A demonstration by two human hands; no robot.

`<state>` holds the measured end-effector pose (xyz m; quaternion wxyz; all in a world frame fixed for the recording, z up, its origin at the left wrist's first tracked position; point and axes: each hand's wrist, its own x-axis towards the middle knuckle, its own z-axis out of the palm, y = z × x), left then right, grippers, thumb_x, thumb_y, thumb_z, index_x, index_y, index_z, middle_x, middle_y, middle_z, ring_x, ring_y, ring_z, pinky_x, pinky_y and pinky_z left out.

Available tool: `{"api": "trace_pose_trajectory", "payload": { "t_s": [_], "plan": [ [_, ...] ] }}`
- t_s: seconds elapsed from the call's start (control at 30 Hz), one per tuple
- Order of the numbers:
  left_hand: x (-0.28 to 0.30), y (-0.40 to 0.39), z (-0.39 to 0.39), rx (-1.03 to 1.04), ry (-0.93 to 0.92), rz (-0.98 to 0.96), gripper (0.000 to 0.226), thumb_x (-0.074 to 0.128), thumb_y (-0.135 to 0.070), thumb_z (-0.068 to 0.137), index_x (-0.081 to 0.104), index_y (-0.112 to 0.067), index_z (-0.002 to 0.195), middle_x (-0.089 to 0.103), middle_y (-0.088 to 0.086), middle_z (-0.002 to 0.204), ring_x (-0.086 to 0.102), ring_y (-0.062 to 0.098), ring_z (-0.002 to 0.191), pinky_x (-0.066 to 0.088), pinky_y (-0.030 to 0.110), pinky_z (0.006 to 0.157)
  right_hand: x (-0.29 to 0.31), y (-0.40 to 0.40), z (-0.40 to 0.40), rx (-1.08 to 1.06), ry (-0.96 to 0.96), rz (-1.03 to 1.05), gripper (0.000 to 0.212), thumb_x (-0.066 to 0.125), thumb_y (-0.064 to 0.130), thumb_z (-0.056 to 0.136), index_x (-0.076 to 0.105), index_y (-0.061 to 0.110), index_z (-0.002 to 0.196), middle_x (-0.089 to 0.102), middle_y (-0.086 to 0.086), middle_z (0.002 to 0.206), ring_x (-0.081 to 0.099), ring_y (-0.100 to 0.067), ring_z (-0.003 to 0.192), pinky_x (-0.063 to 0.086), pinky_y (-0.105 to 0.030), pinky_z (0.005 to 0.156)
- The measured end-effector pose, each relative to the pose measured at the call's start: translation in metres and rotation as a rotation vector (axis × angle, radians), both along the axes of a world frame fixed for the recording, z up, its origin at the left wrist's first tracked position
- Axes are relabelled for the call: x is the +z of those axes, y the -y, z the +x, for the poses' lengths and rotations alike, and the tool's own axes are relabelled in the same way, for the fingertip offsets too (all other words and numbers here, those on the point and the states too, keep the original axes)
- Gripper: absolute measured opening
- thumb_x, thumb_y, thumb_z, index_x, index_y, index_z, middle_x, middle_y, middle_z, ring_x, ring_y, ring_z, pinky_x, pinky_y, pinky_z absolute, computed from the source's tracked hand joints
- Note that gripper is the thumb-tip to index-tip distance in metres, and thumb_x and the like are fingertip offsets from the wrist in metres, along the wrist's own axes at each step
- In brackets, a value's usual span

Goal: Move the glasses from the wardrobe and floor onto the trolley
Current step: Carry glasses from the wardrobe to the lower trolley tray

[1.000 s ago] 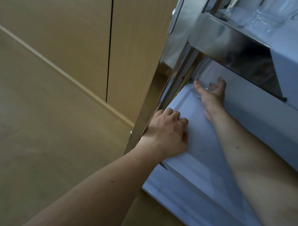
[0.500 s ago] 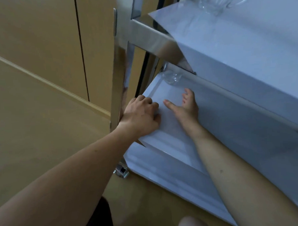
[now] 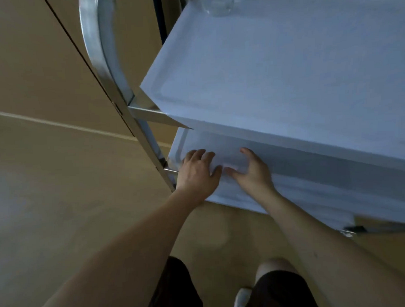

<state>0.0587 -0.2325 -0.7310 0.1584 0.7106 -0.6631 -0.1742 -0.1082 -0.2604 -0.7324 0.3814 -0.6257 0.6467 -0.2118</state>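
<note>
White trolley shelf (image 3: 296,173), both hands' fingers (image 3: 205,154) spread — touching

Just one head-worn view, looking steeply down from above, pretty close over the trolley (image 3: 274,70) shelves and floor (image 3: 60,192).

A clear glass (image 3: 219,3) stands at the top edge of the frame on the white trolley's (image 3: 274,77) upper shelf.
</note>
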Motion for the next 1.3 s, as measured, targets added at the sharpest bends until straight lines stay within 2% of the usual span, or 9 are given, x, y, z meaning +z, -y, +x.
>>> {"api": "trace_pose_trajectory", "payload": {
  "t_s": [0.23, 0.37, 0.5, 0.7, 0.87, 1.0, 1.13, 1.27, 1.3],
  "plan": [
    [0.109, -0.059, -0.020, -0.075, 0.019, 0.190, 0.051, 0.059, -0.039, 0.096, 0.056, -0.014, 0.140, 0.056, 0.010, 0.143, 0.044, 0.033, 0.135, 0.042, 0.048, 0.107, 0.097, -0.078, -0.032, -0.036, 0.001, 0.252, 0.081, 0.075, 0.047, 0.086, 0.037, 0.027, 0.154, 0.038, 0.006, 0.159, 0.036, -0.016, 0.145, 0.032, -0.031, 0.116],
    [0.191, -0.082, -0.024, -0.062, -0.006, 0.256, 0.050, 0.060, -0.036, 0.096, 0.055, -0.013, 0.140, 0.053, 0.010, 0.143, 0.045, 0.034, 0.132, 0.042, 0.048, 0.106, 0.182, -0.092, -0.035, -0.009, -0.002, 0.324, 0.081, 0.075, 0.042, 0.088, 0.035, 0.021, 0.156, 0.036, 0.001, 0.161, 0.033, -0.018, 0.147, 0.030, -0.033, 0.119],
    [0.271, -0.084, -0.024, -0.113, 0.002, 0.262, 0.053, 0.059, -0.039, 0.097, 0.051, -0.015, 0.143, 0.048, 0.008, 0.148, 0.041, 0.031, 0.137, 0.039, 0.046, 0.110, 0.271, -0.089, -0.038, 0.045, -0.105, 0.297, 0.079, 0.071, 0.044, 0.091, 0.035, 0.019, 0.156, 0.035, 0.001, 0.161, 0.031, -0.018, 0.148, 0.025, -0.030, 0.117],
    [0.386, -0.033, -0.030, -0.263, 0.045, 0.100, 0.054, 0.051, -0.045, 0.100, 0.045, -0.020, 0.147, 0.040, 0.007, 0.154, 0.034, 0.028, 0.141, 0.034, 0.044, 0.114, 0.396, -0.072, -0.041, -0.003, -0.127, 0.134, 0.079, 0.072, 0.044, 0.090, 0.035, 0.020, 0.155, 0.037, 0.002, 0.160, 0.033, -0.018, 0.147, 0.028, -0.029, 0.116],
    [0.467, 0.002, -0.061, -0.406, 0.040, -0.075, 0.055, 0.052, -0.046, 0.099, 0.045, -0.020, 0.147, 0.042, 0.006, 0.153, 0.035, 0.028, 0.141, 0.035, 0.045, 0.114, 0.484, -0.069, -0.066, -0.154, -0.166, -0.056, 0.080, 0.072, 0.047, 0.089, 0.034, 0.024, 0.156, 0.036, 0.003, 0.160, 0.033, -0.019, 0.147, 0.030, -0.032, 0.115],
    [0.515, 0.009, -0.105, -0.529, 0.024, -0.162, 0.056, 0.053, -0.045, 0.099, 0.045, -0.019, 0.148, 0.043, 0.007, 0.152, 0.036, 0.029, 0.140, 0.035, 0.045, 0.113, 0.529, -0.084, -0.104, -0.276, -0.209, -0.135, 0.081, 0.072, 0.046, 0.089, 0.033, 0.023, 0.157, 0.036, 0.002, 0.161, 0.034, -0.020, 0.146, 0.032, -0.035, 0.116],
    [0.555, 0.001, -0.159, -0.649, 0.029, -0.252, 0.056, 0.054, -0.044, 0.099, 0.045, -0.018, 0.148, 0.042, 0.008, 0.153, 0.034, 0.029, 0.141, 0.035, 0.043, 0.113, 0.562, -0.106, -0.152, -0.383, -0.213, -0.197, 0.080, 0.072, 0.044, 0.089, 0.034, 0.024, 0.156, 0.037, 0.003, 0.160, 0.037, -0.018, 0.144, 0.034, -0.031, 0.111],
    [0.590, -0.013, -0.221, -0.734, 0.022, -0.338, 0.055, 0.055, -0.043, 0.098, 0.045, -0.020, 0.148, 0.044, 0.007, 0.152, 0.035, 0.028, 0.140, 0.036, 0.043, 0.112, 0.588, -0.131, -0.211, -0.460, -0.241, -0.275, 0.077, 0.074, 0.042, 0.088, 0.038, 0.023, 0.153, 0.044, 0.002, 0.155, 0.043, -0.018, 0.138, 0.033, -0.022, 0.098],
    [0.599, -0.017, -0.238, -0.751, 0.017, -0.355, 0.055, 0.055, -0.043, 0.098, 0.046, -0.019, 0.147, 0.044, 0.007, 0.151, 0.035, 0.028, 0.140, 0.037, 0.043, 0.111, 0.595, -0.137, -0.228, -0.473, -0.252, -0.293, 0.078, 0.074, 0.041, 0.088, 0.037, 0.023, 0.153, 0.043, 0.003, 0.155, 0.042, -0.019, 0.139, 0.033, -0.023, 0.101]
  ]
}}
